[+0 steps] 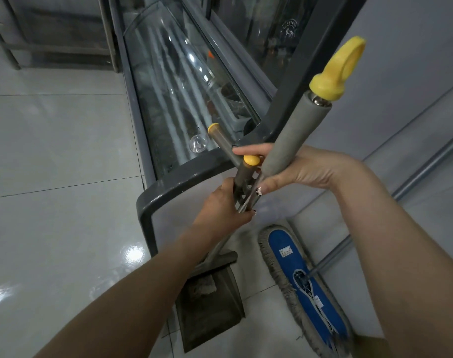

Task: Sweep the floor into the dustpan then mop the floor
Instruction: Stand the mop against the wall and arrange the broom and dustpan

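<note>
the left hand [220,202] is gripping the dustpan [209,311] by its handle, the right hand [305,169] is holding the broom handle [292,130] — sweeping is seemingly wrapping up, the mop [308,288] is lying unused on the floor.

A curved-glass display case [173,81] with a dark grey frame is seen stretching away from the viewer. A clear round object [198,144] is seen at its glass near the front corner. A metal-legged stand [52,47] is placed beyond it at upper left, a glass-fronted cabinet [271,34] behind, and a pale wall [414,60] is seen at right.
</note>
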